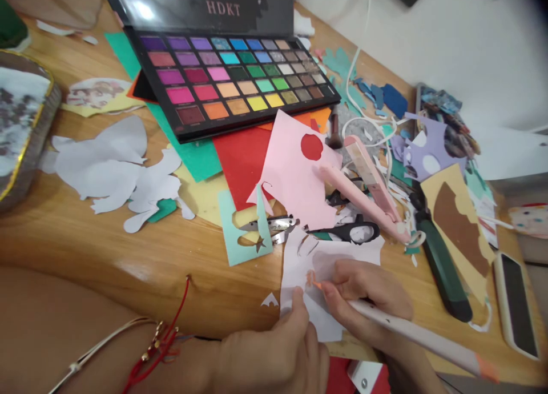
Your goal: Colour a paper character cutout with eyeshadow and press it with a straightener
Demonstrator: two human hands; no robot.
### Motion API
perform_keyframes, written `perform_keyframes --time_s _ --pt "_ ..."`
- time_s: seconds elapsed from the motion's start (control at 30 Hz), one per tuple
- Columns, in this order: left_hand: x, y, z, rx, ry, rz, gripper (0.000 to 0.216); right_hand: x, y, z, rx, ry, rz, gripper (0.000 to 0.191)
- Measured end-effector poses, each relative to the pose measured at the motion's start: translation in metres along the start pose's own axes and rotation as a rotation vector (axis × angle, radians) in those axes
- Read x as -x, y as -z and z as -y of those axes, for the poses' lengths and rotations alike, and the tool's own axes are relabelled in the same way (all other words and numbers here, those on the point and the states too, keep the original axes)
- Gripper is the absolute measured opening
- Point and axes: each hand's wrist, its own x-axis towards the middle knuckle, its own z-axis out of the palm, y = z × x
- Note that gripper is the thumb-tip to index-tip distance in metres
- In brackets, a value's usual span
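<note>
A cut sheet of white paper (295, 268) lies at the table's front, with small orange marks (310, 278) on it. My right hand (368, 297) is closed round a white marker (423, 334), whose orange tip touches the paper at those marks. Left of them, my left hand (274, 348) holds the sheet down, its index finger pressed on it and the other fingers curled. Black-handled scissors (346, 232) lie just beyond the sheet, under a pink flat iron (363, 202). Beside the sheet is a small white bat-shaped scrap (270, 300).
An open eyeshadow palette (240, 80) stands at the back on coloured paper. Pink paper (291, 171) with a hole, a mint cutout (240, 248) and grey-white shapes (103, 160) lie around. On the right are a green-handled tool (445, 274), a phone (518, 305) and a white cable (357, 57).
</note>
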Motion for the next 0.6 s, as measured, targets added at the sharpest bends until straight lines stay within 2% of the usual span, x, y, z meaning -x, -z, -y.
perform_keyframes --time_s 0.1,0.23,0.3,0.4,0.47,0.6 --pt "0.0 -0.001 -0.001 0.022 0.012 -0.003 0.038 0.002 -0.001 0.001 0.02 -0.035 -0.053 0.034" --pt "0.001 -0.001 0.001 0.013 0.009 -0.007 0.037 0.005 -0.001 0.0 0.002 -0.031 -0.028 0.034" --pt "0.002 0.0 0.003 0.031 -0.006 -0.009 0.035 0.009 0.001 -0.003 -0.153 -0.122 -0.081 0.033" --pt "0.003 0.0 0.004 0.09 -0.009 -0.012 0.031 0.015 0.007 -0.01 -0.589 -0.34 -0.214 0.028" --pt "0.003 -0.002 0.004 0.126 0.013 -0.025 0.028 0.018 0.011 -0.014 -0.761 -0.435 -0.206 0.026" --pt "0.004 -0.003 0.005 0.249 0.019 -0.087 0.022 0.019 0.012 -0.015 -0.676 -0.467 -0.116 0.024"
